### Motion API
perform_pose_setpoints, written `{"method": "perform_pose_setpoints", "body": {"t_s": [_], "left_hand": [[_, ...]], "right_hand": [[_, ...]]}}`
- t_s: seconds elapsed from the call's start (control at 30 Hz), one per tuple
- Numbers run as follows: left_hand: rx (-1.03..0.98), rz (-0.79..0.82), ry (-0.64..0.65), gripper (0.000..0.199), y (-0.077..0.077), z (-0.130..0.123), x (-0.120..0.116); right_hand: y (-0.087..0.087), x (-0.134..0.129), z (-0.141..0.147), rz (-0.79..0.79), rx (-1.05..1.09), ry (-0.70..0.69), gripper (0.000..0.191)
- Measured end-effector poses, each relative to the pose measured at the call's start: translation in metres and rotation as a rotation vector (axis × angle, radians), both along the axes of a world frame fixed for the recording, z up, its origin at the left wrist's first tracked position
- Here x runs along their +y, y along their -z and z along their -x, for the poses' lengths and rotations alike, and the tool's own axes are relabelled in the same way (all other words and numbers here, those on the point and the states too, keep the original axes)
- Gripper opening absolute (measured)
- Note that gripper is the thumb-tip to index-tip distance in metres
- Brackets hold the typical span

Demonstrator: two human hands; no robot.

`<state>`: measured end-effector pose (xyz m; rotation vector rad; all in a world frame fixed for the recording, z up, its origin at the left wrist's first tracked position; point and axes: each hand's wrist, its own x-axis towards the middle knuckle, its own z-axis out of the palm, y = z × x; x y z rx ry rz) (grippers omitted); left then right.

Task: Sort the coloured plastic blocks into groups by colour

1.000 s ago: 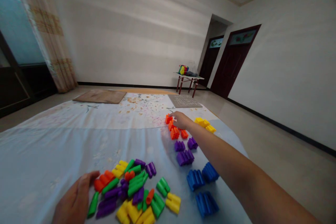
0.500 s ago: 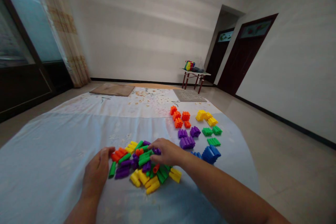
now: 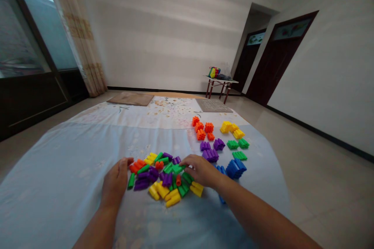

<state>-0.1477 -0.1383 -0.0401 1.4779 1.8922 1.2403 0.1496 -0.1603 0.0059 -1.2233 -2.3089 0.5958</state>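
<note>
A mixed pile of tube-shaped plastic building blocks lies on the cloth in front of me. My right hand (image 3: 201,169) reaches over its right side, thumb and fingers closed on a green block (image 3: 177,169). At the pile's left edge rests my left hand (image 3: 116,179), its fingers stretched out beside an orange block (image 3: 137,166) and holding nothing. Close to that hand are a single green tube (image 3: 131,181) and a purple block (image 3: 142,184). Yellow blocks (image 3: 173,197) lie along the near side. A small red-orange piece (image 3: 178,180) sits among green and purple ones.
Beyond my right hand stand colour groups: orange blocks (image 3: 200,134), yellow blocks (image 3: 226,127), purple blocks (image 3: 210,155), green blocks (image 3: 239,155) and blue blocks (image 3: 236,168), some blue hidden by my forearm. Two mats (image 3: 131,99) lie at the far table edge.
My right hand has shifted slightly right and taken hold of a green block in the pile, uncovering purple pieces. My left hand stays at the left edge. The view has turned a little left.
</note>
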Motion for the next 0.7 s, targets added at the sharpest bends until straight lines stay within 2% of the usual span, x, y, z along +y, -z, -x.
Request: {"method": "perform_pose_setpoints", "body": {"t_s": [0.13,0.23,0.37,0.57,0.7], "left_hand": [[0.054,-0.019,-0.026,0.052,-0.002,0.001,-0.002],[0.067,-0.002,-0.057,0.051,-0.001,0.004,-0.002],[0.083,-0.022,-0.088,0.050,0.001,0.007,-0.002],[0.129,0.050,-0.103,0.050,0.000,0.011,-0.001],[0.206,0.056,-0.080,0.044,0.012,0.023,0.005]], "right_hand": [[0.011,-0.007,-0.012,0.019,-0.018,0.006,0.040],[0.014,-0.011,-0.013,0.001,-0.002,0.072,0.039],[0.008,-0.017,-0.005,-0.005,-0.001,0.214,0.023],[-0.001,-0.014,0.018,0.041,-0.208,0.306,0.044],[-0.001,-0.007,0.025,0.075,-0.302,0.324,0.045]]}}
